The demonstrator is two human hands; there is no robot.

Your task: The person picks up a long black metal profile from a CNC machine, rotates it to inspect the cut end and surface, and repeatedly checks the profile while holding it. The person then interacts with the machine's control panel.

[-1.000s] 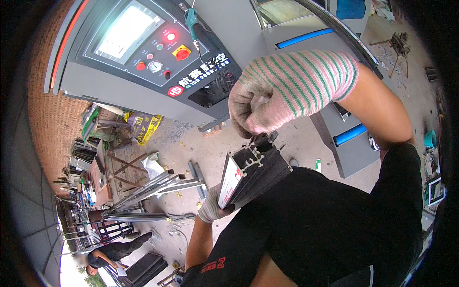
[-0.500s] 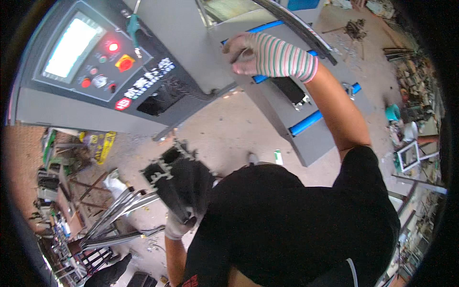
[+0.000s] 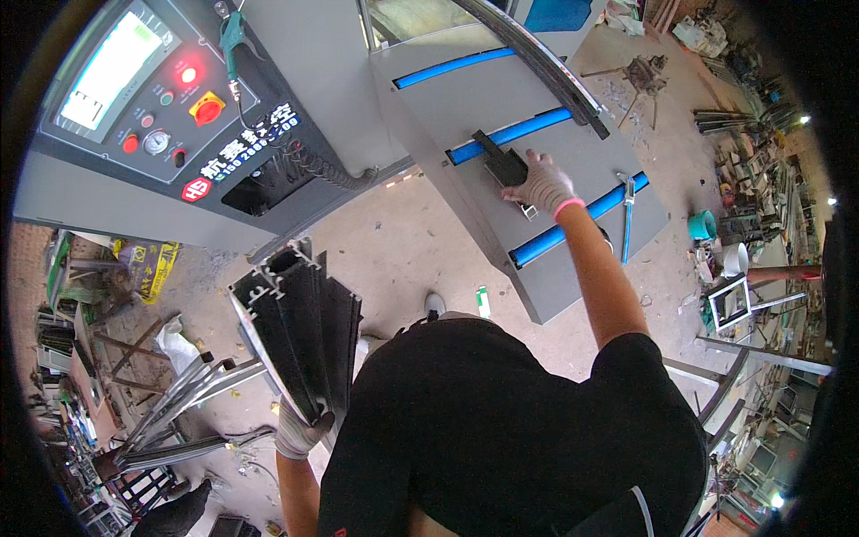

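Beyond the fingers of the right hand (image 3: 546,186), off to their left: grey machine cabinet (image 3: 322,80), its control panel lit. Beneath the same fingers: grey worktop (image 3: 483,100) crossed by blue strips (image 3: 537,125), one just past the fingertips, another passing under the forearm. Well left of the right fingers, nearer the body: long dark profile (image 3: 295,331), tilted, ribbed end pointing away toward the cabinet. Fingers of the left hand (image 3: 300,434) clasp it close to its lower end, thumb over the edge.

Change noted: half a second ago the right hand was raised above the worktop; now it is down at a short dark piece (image 3: 508,168) lying there. Reading for the work in hand: attention on that piece, profile kept on the left side meanwhile. Piece sits between right thumb and fingers, sticking out past them on the cabinet side; cannot tell whether they have closed on it. Smallest: silvery end (image 3: 530,212) of the piece, just below the thumb, on the wearer's side
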